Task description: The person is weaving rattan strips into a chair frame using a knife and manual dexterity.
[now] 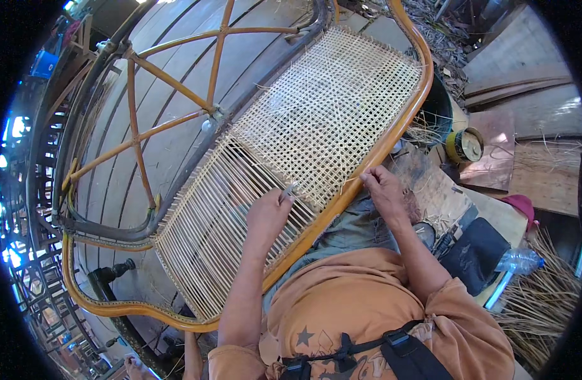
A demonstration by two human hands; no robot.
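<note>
The frame (392, 136) lies tilted across the person's lap, and its cane panel (316, 120) is half woven: the far part is a tight lattice, the near part only bare parallel strands (208, 244). The left hand (265, 215) rests on the strands at the edge of the weave, fingers closed around a small metal tool (288, 190) whose tip points up and right into the lattice. The right hand (383, 190) sits on the rail at the near right side, fingertips pinched together on what seems to be a thin cane strip, though the strip itself is too fine to make out.

The cane looks light, thin and springy; it likely bends easily along its length but could kink or split if folded sharply, so it is best held close to the working point, between fingertips. The frame looks stiff and fairly light for its bulk, and the smooth rounded rail is the place to steady it.

The panel's long axis runs from lower left to upper right, and the bare strands lie along it. The woven end points away from the person, toward a round tin (465, 145) on the floor.
</note>
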